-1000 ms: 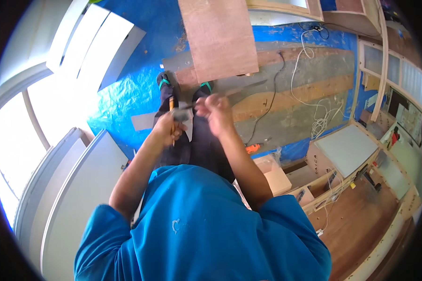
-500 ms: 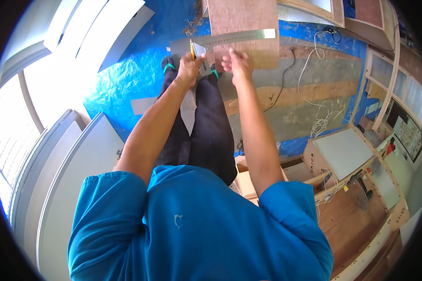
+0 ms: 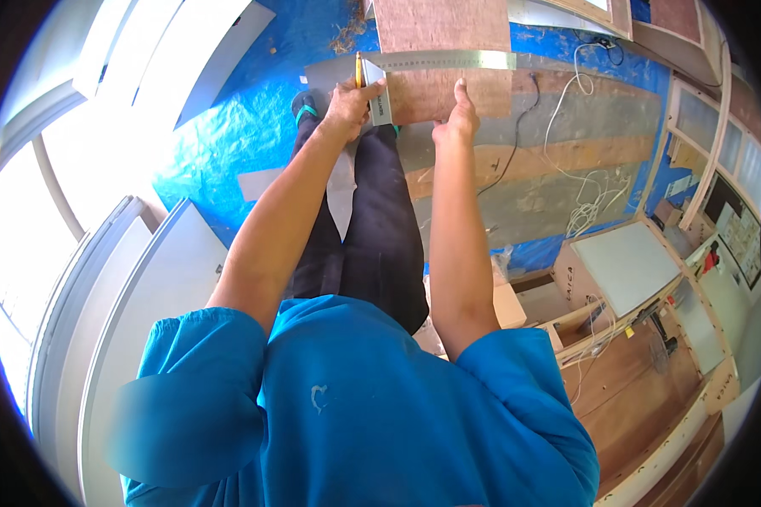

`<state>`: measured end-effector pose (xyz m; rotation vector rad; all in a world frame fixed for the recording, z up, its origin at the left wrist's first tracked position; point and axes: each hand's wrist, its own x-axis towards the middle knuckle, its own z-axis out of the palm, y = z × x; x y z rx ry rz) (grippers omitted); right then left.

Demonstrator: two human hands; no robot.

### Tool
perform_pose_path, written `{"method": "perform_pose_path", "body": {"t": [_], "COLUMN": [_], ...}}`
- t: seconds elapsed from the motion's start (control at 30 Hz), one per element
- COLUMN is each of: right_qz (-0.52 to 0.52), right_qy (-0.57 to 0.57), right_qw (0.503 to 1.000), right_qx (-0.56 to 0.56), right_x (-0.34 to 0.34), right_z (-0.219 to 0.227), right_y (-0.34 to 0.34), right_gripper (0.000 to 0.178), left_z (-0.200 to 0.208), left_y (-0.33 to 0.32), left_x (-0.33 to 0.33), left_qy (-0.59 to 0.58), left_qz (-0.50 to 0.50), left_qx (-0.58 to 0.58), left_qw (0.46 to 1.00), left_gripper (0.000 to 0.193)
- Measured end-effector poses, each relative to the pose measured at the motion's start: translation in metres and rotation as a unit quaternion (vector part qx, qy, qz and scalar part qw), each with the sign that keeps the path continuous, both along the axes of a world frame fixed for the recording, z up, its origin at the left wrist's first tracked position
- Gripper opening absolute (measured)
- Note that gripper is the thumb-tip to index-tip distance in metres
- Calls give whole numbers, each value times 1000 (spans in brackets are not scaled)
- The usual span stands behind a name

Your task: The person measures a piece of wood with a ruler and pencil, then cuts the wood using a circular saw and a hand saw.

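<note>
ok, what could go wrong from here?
Left hand holds both square and pencil, so either could slip.
Right hand grips the near edge of the board; any tug might shift it under the square's blade.

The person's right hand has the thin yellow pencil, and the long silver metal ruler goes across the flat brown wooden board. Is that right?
Not quite: the head view shows the thin yellow pencil in the person's left hand, not the right. The long silver metal ruler does go across the flat brown wooden board.
</note>
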<state>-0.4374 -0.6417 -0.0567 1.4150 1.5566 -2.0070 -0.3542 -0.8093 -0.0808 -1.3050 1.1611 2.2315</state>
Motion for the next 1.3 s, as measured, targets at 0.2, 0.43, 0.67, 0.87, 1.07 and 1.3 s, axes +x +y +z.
{"method": "perform_pose_path", "body": {"t": [0.2,0.43,0.67,0.87,1.07,1.3], "right_qz": [-39,25,58,47,57,68], "right_qy": [-132,-201,-245,-236,-200,-213], "right_qw": [978,942,921,924,930,926], "right_qx": [157,266,297,299,301,305], "right_x": [-25,-28,-32,-33,-27,-27], "right_z": [22,17,19,16,12,18], "right_y": [-34,-54,-67,-67,-65,-70], "right_gripper": [99,161,158,157,157,157], "left_z": [6,0,1,0,-2,-5], "left_y": [1,2,-3,-7,-7,-10], "left_x": [2,-1,1,-1,-1,0], "left_qy": [11,-2,12,18,17,16], "left_qz": [1,-8,-7,-17,-22,-21], "left_qx": [-23,-27,-10,20,22,32], "left_qw": [1000,1000,1000,999,999,999], "left_gripper": [27,30,35,35,36,33]}}
